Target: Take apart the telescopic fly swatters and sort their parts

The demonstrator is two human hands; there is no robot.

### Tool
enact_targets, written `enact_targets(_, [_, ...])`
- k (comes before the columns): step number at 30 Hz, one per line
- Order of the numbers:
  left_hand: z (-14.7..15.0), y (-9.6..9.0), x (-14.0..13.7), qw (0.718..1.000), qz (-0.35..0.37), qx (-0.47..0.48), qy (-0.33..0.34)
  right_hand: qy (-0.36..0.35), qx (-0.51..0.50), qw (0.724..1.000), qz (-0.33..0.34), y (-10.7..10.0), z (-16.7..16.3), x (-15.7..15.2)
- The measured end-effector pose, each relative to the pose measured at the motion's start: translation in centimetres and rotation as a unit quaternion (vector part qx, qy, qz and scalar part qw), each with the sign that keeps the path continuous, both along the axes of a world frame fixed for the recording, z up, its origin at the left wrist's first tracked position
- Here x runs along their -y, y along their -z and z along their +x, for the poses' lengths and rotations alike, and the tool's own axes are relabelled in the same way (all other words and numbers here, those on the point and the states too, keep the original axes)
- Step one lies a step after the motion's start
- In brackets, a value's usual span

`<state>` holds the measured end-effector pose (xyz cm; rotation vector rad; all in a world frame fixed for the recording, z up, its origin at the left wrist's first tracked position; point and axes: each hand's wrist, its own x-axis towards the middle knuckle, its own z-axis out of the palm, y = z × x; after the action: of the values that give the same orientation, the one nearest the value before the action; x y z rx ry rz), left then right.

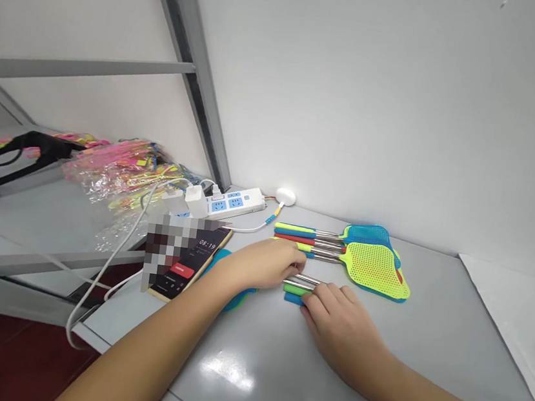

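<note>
Swatters (376, 269) sit neater with handles (295, 290) evened up; left hand (270, 263), right hand (338, 316) both curled, can't tell if either grip's clamped.

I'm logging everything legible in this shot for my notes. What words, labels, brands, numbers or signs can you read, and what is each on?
"08:19" on the smartphone screen.
Smaller marks on that screen, including on its red button: too small or blurred to read.
Power strip and fly swatters: nothing readable.
</note>
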<state>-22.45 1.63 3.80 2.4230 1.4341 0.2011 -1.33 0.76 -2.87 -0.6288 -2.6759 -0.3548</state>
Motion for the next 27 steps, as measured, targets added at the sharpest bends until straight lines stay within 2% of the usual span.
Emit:
enact_targets(6, [0.5,0.4,-0.3,1.0,0.001,0.01,-0.004,-0.031,-0.022,0.999,-0.004,0.0,0.1,-0.3])
enact_targets(12, [1.4,0.8,-0.1,1.0,0.006,0.018,0.006,-0.033,-0.058,0.998,-0.012,-0.3,-0.1,-0.3])
enact_targets(14, [1.6,0.8,0.0,1.0,0.006,0.019,0.012,-0.029,-0.073,0.996,-0.034,-0.4,-0.1,-0.4])
enact_targets(16, [1.8,0.7,0.2,1.0,0.005,0.018,0.019,-0.03,-0.107,0.989,-0.095,-0.5,0.0,-0.5])
enact_targets(18, [1.8,0.5,0.3,1.0,-0.001,0.021,0.023,-0.029,-0.169,0.967,-0.19,-0.7,0.3,-0.7])
enact_targets(21, [1.7,0.1,0.5,0.999,-0.027,0.037,0.017,-0.014,-0.301,0.9,-0.316,-1.1,0.9,-1.1])
enact_targets(24, [1.8,-0.2,0.7,0.997,-0.056,0.048,0.007,0.02,-0.402,0.831,-0.385,-1.6,1.2,-1.5])
enact_targets(27, [2.2,-0.1,0.9,0.996,-0.066,0.053,0.004,0.083,-0.454,0.765,-0.449,-1.7,1.1,-2.2])
